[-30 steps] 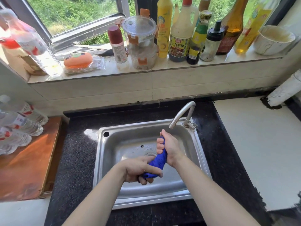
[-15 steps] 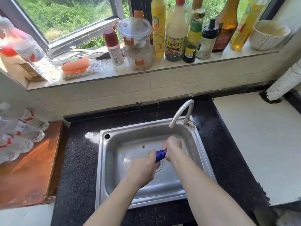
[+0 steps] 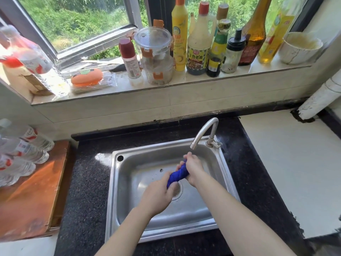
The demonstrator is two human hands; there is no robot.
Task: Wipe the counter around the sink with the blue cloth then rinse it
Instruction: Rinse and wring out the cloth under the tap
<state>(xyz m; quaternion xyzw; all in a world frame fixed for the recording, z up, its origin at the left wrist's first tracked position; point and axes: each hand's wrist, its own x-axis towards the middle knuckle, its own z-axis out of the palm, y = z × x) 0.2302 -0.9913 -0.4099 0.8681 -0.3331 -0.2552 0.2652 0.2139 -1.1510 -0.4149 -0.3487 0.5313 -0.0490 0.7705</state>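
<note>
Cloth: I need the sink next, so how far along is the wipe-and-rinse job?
Wiping looks over: the cloth is off the counter, above the sink. In hand: left hand and right hand grip its twisted ends below the tap, as if wringing. Left: finishing the wring, perhaps another rinse; no water stream is visible.

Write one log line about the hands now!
step: wringing | left hand: grips twisted blue cloth | right hand: grips other end | where: over stainless steel sink
</note>
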